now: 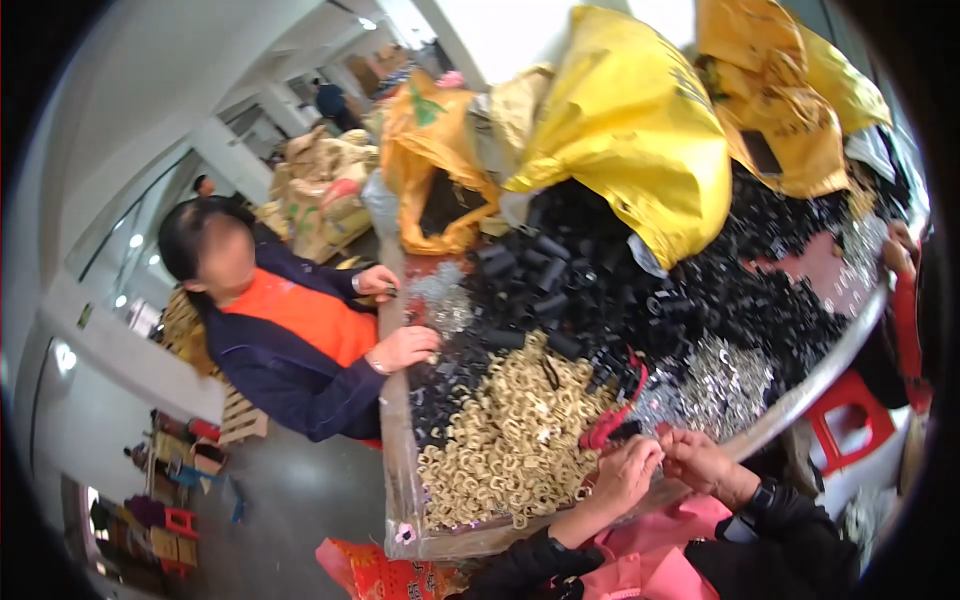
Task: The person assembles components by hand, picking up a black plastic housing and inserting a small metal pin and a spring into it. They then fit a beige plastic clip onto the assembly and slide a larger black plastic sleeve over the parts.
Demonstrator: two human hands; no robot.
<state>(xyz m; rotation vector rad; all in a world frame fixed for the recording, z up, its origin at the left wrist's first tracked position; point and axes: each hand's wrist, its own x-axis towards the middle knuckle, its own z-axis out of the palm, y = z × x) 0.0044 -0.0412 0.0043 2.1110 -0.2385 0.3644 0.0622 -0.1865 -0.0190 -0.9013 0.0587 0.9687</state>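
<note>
My left hand (626,472) and my right hand (702,464) meet over the near edge of the table, fingers pinched together. Whatever small thing lies between the fingertips is hidden or too small to name. Just beyond my left hand lies a red-handled tool (606,428), its kind unclear. To its left spreads a heap of cream-coloured curved pieces (515,430). A pile of small silvery metal pieces (728,385) lies beyond my right hand.
Black pieces (690,290) and short black tubes (540,272) cover the table's middle. Yellow sacks (630,120) stand at the back. A co-worker in orange (300,320) works at the left edge, another person's hand (898,248) shows at right. A red stool (850,420) stands right.
</note>
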